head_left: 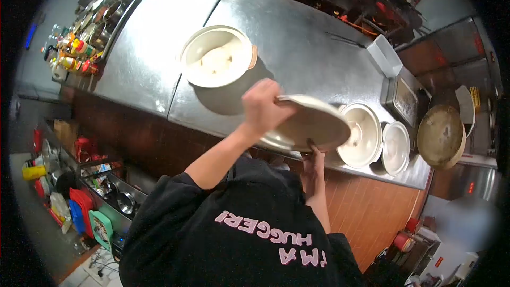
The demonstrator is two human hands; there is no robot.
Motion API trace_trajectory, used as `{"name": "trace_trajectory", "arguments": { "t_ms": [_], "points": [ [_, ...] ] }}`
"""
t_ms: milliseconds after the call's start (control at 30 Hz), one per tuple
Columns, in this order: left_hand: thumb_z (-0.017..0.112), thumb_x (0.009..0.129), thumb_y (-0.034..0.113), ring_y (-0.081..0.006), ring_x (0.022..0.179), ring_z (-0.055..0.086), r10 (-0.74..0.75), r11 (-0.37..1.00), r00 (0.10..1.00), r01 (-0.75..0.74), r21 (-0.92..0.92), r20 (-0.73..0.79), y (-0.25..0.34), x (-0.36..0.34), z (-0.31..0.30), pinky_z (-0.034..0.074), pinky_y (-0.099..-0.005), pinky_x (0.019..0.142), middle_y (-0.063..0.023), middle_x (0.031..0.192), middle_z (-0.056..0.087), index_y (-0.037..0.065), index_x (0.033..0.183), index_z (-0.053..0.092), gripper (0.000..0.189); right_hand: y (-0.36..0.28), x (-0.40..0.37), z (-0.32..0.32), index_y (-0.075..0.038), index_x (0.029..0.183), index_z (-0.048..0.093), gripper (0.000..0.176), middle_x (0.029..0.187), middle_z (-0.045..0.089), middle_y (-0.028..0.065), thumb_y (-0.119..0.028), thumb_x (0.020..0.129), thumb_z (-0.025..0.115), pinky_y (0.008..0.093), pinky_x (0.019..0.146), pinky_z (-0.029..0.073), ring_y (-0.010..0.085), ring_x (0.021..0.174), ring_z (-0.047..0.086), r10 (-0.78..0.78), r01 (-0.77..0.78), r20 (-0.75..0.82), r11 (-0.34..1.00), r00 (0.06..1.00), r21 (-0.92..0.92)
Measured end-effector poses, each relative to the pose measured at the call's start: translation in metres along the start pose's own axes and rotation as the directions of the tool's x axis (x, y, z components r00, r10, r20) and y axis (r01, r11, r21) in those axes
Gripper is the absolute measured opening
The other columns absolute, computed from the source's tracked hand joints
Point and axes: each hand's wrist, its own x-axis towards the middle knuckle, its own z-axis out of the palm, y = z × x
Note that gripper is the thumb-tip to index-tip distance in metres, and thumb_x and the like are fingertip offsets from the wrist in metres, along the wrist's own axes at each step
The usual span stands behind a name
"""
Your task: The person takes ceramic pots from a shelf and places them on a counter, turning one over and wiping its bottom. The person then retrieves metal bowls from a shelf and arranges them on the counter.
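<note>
Both of my hands grip a large, round, cream-rimmed disc (319,125), which is tilted with its brownish face toward me; I cannot tell if it is a lid or a shallow dish. My left hand (261,107) is closed around its upper left edge, slightly smeared by motion. Lower down, my right hand (314,158) has its fingers on the near edge. Beyond my left hand, a cream pot (192,77) with a tan handle stands on the steel table, with pale contents inside. Part of another cream vessel (279,141) shows below the disc, mostly hidden.
A cream bowl (373,151) and a smaller white bowl (396,154) stand on the right of the steel table (297,37). Behind them are a white plastic bin (383,56) and a metal tray (405,101). Sauce bottles (79,48) and metal containers line the left end.
</note>
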Motion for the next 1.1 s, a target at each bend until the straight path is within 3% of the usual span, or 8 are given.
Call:
{"name": "trace_trajectory", "arguments": {
  "t_ms": [33, 100, 333, 600, 767, 900, 967, 1100],
  "points": [
    [0.076, 0.054, 0.025, -0.0284, 0.057, 0.051, 0.005, 1.0, 1.0, -0.005, -0.004, 0.018, -0.012, 0.001, 0.004, 0.042, -0.0377, 0.054, -0.0089, 0.062, 0.049, 0.005, 0.064, 0.049, 0.035, -0.002, -0.006, 0.004, -0.005, 0.117, 0.05, 0.044, 0.107, 0.057, 0.0039, -0.007, 0.077, 0.07, 0.0376, 0.085, 0.042, 0.0196, 0.102, 0.052, -0.017, -0.005, -0.109, 0.98, 0.994, -0.197],
    [0.08, 0.056, 0.039, -0.0301, 0.063, 0.056, -0.441, 0.895, 0.888, 0.424, 0.135, 0.133, -0.037, 0.006, 0.011, 0.044, -0.0401, 0.057, -0.0106, 0.065, 0.055, 0.004, 0.066, 0.051, 0.045, -0.001, -0.003, 0.006, -0.002, 0.114, 0.052, 0.043, 0.105, 0.058, 0.0062, -0.007, 0.076, 0.071, 0.0342, 0.082, 0.043, 0.0187, 0.098, 0.053, -0.085, 0.054, -0.111, 0.965, 0.99, -0.256],
    [0.073, 0.063, 0.044, -0.0311, 0.076, 0.063, -0.656, 0.754, 0.675, 0.574, 0.32, 0.336, -0.127, 0.006, 0.049, 0.049, -0.0417, 0.068, -0.0147, 0.08, 0.064, 0.002, 0.078, 0.061, 0.046, -0.012, 0.017, 0.013, 0.005, 0.116, 0.052, 0.043, 0.107, 0.06, 0.0091, -0.01, 0.079, 0.068, 0.03, 0.079, 0.044, 0.0164, 0.093, 0.057, -0.088, 0.052, -0.052, 0.873, 0.995, -0.486],
    [0.069, 0.07, 0.04, -0.0333, 0.081, 0.063, -0.677, 0.735, 0.633, 0.603, 0.309, 0.374, -0.153, -0.017, 0.071, 0.049, -0.0428, 0.071, -0.0173, 0.082, 0.064, 0.001, 0.078, 0.062, 0.04, -0.011, 0.041, 0.005, 0.003, 0.126, 0.046, 0.055, 0.102, 0.061, 0.0102, -0.015, 0.079, 0.068, 0.0292, 0.075, 0.044, 0.0133, 0.089, 0.055, -0.206, 0.109, -0.094, 0.788, 0.974, -0.605],
    [0.068, 0.073, 0.037, -0.0363, 0.079, 0.061, -0.652, 0.756, 0.683, 0.617, 0.219, 0.33, -0.169, -0.024, 0.082, 0.047, -0.0445, 0.07, -0.0198, 0.078, 0.063, 0.0, 0.076, 0.06, 0.038, -0.01, 0.058, 0.01, 0.012, 0.093, 0.062, 0.037, 0.078, 0.062, 0.0061, -0.023, 0.082, 0.065, 0.0278, 0.063, 0.043, 0.0119, 0.069, 0.054, -0.365, 0.147, -0.179, 0.707, 0.913, -0.692],
    [0.068, 0.074, 0.034, -0.0374, 0.076, 0.061, -0.63, 0.753, 0.694, 0.655, 0.057, 0.348, -0.181, -0.032, 0.087, 0.047, -0.0437, 0.068, -0.021, 0.077, 0.062, -0.002, 0.075, 0.059, 0.036, 0.007, 0.07, 0.008, 0.007, 0.091, 0.064, 0.028, 0.072, 0.059, 0.0019, -0.02, 0.084, 0.062, 0.0271, 0.061, 0.042, 0.0093, 0.066, 0.051, -0.443, 0.352, -0.201, 0.861, 0.874, -0.367],
    [0.068, 0.073, 0.032, -0.0377, 0.075, 0.061, -0.613, 0.752, 0.701, 0.66, -0.005, 0.364, -0.181, -0.037, 0.082, 0.046, -0.0432, 0.068, -0.0213, 0.077, 0.062, -0.002, 0.075, 0.059, 0.036, 0.017, 0.066, -0.003, 0.006, 0.091, 0.063, 0.027, 0.07, 0.058, 0.0013, -0.02, 0.085, 0.062, 0.0261, 0.06, 0.041, 0.0083, 0.065, 0.05, -0.46, 0.309, -0.197, 0.802, 0.866, -0.511],
    [0.071, 0.074, 0.04, -0.0147, 0.061, 0.059, -0.553, 0.677, 0.666, 0.71, -0.195, 0.501, -0.193, -0.051, 0.061, 0.046, -0.03, 0.055, -0.0061, 0.066, 0.059, -0.003, 0.074, 0.058, 0.045, 0.028, 0.032, 0.025, 0.003, 0.083, 0.06, 0.03, 0.064, 0.054, 0.0016, -0.026, 0.088, 0.058, 0.0239, 0.047, 0.037, 0.0089, 0.053, 0.047, -0.443, 0.249, -0.282, 0.813, 0.851, -0.526]
  ]
}}
